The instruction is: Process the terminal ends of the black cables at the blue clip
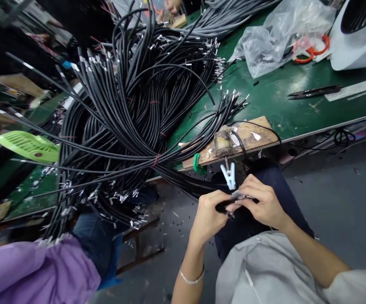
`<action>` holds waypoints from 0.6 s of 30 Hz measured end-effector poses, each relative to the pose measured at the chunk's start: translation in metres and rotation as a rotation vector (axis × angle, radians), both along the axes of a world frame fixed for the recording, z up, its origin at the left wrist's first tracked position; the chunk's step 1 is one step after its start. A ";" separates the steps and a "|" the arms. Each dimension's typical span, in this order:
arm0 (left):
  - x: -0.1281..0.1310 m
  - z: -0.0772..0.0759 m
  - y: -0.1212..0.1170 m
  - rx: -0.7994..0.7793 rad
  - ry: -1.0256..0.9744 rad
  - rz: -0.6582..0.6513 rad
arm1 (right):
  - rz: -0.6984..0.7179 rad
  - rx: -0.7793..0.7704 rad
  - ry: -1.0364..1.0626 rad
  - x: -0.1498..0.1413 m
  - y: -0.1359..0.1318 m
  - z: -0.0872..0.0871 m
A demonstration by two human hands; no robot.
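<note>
My left hand (210, 215) has its thumb and fingers closed around a dark, slim black cable end (222, 206), held low over my lap in front of the table edge. My right hand (263, 202) meets it there, thumb and fingertips pinched on a small grey piece (237, 194) at its tip; the finer detail is too blurred to tell. Just above my fingers hangs a pale blue plastic clip (229, 176), below a round, crusted yellowish block (223, 143) on a wooden board (259, 131) at the edge of the green table (274, 101). A green clamp (198, 163) grips the board's left end. To my left spreads a big heap of black cables with silvery tips (132, 101), one bundle bound by a red tie (156, 160). Farther right lie black-bladed snips (314, 91) and orange-handled scissors (311, 54) beside a crumpled clear plastic bag (265, 46). A person in a purple top (53, 270) sits at my left.
</note>
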State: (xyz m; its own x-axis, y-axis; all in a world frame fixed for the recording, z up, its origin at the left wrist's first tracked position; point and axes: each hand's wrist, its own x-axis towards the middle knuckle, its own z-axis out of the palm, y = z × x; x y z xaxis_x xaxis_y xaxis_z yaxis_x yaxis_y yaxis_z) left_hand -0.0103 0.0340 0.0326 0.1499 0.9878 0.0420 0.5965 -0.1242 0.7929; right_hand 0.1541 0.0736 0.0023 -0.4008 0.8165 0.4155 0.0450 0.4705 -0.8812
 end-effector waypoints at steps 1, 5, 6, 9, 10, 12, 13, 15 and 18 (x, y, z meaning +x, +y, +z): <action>0.000 0.000 -0.002 0.023 -0.016 0.006 | -0.032 -0.027 0.020 -0.002 0.000 -0.003; 0.003 -0.005 -0.011 0.154 -0.051 0.116 | -0.191 -0.176 0.127 -0.012 -0.007 -0.013; 0.005 -0.007 -0.013 0.190 -0.057 0.152 | -0.224 -0.255 0.185 -0.016 -0.010 -0.015; 0.010 -0.016 -0.019 0.273 -0.081 0.247 | -0.180 -0.664 0.476 -0.032 -0.021 -0.020; 0.011 -0.018 -0.021 0.278 -0.083 0.271 | -0.123 -0.826 0.589 -0.036 -0.024 -0.021; 0.013 -0.023 -0.024 0.268 -0.071 0.308 | -0.020 -1.084 0.772 -0.042 -0.027 -0.022; 0.014 -0.024 -0.025 0.262 -0.054 0.320 | 0.014 -1.163 0.824 -0.042 -0.027 -0.023; 0.015 -0.026 -0.025 0.266 -0.023 0.316 | 0.050 -1.203 0.856 -0.040 -0.025 -0.023; 0.014 -0.023 -0.024 0.252 -0.032 0.251 | 0.092 -1.028 0.742 -0.032 -0.018 -0.025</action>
